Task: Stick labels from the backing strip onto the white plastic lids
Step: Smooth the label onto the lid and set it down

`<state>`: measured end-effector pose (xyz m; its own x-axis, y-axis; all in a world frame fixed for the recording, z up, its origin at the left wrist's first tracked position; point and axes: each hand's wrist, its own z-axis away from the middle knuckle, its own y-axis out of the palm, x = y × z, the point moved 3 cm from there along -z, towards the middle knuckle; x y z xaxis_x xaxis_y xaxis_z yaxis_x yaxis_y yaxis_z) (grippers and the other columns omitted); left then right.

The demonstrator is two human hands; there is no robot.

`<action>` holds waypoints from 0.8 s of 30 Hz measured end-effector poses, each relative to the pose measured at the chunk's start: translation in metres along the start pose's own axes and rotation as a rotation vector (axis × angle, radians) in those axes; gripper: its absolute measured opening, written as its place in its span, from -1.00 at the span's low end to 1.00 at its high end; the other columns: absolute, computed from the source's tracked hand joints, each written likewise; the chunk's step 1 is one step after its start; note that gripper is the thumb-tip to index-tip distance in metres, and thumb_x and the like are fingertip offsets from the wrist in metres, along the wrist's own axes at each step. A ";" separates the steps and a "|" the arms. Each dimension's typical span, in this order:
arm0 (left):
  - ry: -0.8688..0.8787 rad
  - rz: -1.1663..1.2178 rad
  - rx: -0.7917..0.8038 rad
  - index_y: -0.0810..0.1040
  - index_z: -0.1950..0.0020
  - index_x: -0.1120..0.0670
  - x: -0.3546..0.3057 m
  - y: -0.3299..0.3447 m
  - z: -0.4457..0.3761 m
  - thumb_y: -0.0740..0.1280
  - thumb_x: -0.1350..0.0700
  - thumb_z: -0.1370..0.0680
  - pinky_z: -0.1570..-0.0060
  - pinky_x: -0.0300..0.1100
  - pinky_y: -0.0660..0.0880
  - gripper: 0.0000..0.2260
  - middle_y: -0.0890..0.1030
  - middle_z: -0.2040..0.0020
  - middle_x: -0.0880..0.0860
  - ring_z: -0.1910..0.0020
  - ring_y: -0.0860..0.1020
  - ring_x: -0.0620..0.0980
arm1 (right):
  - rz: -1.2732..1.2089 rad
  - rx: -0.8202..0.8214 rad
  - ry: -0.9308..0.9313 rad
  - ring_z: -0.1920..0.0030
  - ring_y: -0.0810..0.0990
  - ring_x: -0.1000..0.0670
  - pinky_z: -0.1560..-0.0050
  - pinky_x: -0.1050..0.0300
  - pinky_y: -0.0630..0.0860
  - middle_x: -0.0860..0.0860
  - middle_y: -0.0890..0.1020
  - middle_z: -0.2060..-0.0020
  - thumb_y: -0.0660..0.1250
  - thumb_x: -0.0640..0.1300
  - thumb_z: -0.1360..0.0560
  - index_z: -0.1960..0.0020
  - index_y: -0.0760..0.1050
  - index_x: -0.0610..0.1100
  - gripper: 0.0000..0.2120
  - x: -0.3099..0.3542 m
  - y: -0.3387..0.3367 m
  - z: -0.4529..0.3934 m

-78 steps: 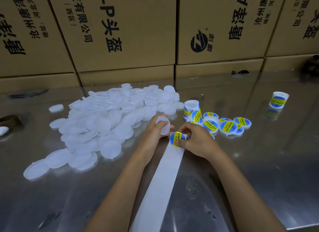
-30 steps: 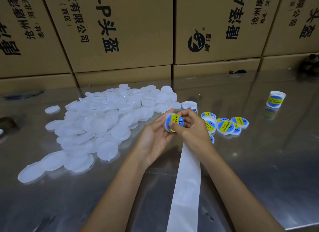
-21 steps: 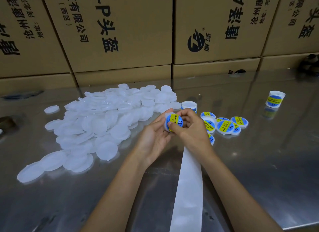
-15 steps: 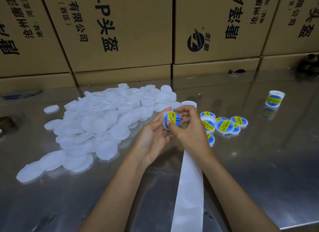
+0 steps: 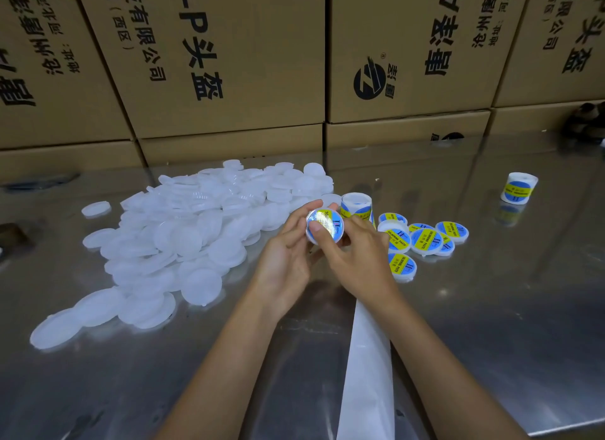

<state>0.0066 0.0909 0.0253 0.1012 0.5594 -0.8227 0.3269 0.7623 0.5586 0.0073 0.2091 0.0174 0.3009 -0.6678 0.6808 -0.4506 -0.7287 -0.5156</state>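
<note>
Stacked cardboard boxes [image 5: 229, 63] printed with black characters form a wall along the far edge of the shiny metal table [image 5: 491, 308]; four stand side by side in the upper row. On the table's left half sprawls a heap of plain white lids [image 5: 196, 230], too many and too overlapped to count. One white backing strip [image 5: 365, 374] runs from under the right wrist to the near edge. Right of the hands lie about six labelled lids [image 5: 429, 241] in a loose cluster, beside one roll of labels [image 5: 356, 205]; a second roll [image 5: 519, 188] stands well apart at far right. The left hand [image 5: 284, 259] cradles a single lid [image 5: 324, 226] above the table, fingers curled behind its rim. The right hand [image 5: 357, 259] also has its grip on this lid, thumb pressed on the blue and yellow label [image 5: 329, 225] covering its face.
</note>
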 end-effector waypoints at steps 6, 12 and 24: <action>0.006 -0.138 -0.017 0.50 -0.35 0.06 0.001 0.003 -0.001 0.22 0.22 -0.64 -0.05 -0.13 0.57 -0.71 0.65 -0.24 0.10 -0.09 0.63 0.03 | 0.039 -0.019 0.048 0.24 0.39 -0.09 0.04 0.04 0.17 0.08 0.39 0.47 0.07 0.08 -0.68 0.37 0.30 -0.05 -0.53 0.000 -0.004 -0.001; 0.147 -0.439 -0.160 0.62 -0.23 0.08 -0.006 -0.006 0.002 0.46 0.35 -0.48 0.16 -0.24 0.55 -0.64 0.70 -0.02 0.04 0.05 0.64 -0.02 | -0.174 0.023 0.115 0.34 0.34 0.00 0.07 0.03 0.27 0.14 0.43 0.56 0.08 -0.01 -0.70 0.42 0.25 -0.01 -0.50 -0.001 -0.010 -0.001; 0.261 -0.269 -0.342 0.48 0.10 0.20 -0.008 -0.013 0.005 0.49 0.31 -0.48 0.21 -0.09 0.65 -0.81 0.69 0.10 0.29 0.17 0.71 0.17 | -0.030 0.084 -0.072 0.31 0.41 0.00 -0.02 -0.01 0.33 0.04 0.43 0.45 0.14 0.10 -0.65 0.20 0.42 -0.23 -0.56 0.002 -0.004 0.000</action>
<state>0.0059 0.0746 0.0242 -0.1966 0.3583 -0.9127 -0.0213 0.9290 0.3694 0.0094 0.2105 0.0205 0.3739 -0.6527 0.6589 -0.3695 -0.7565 -0.5397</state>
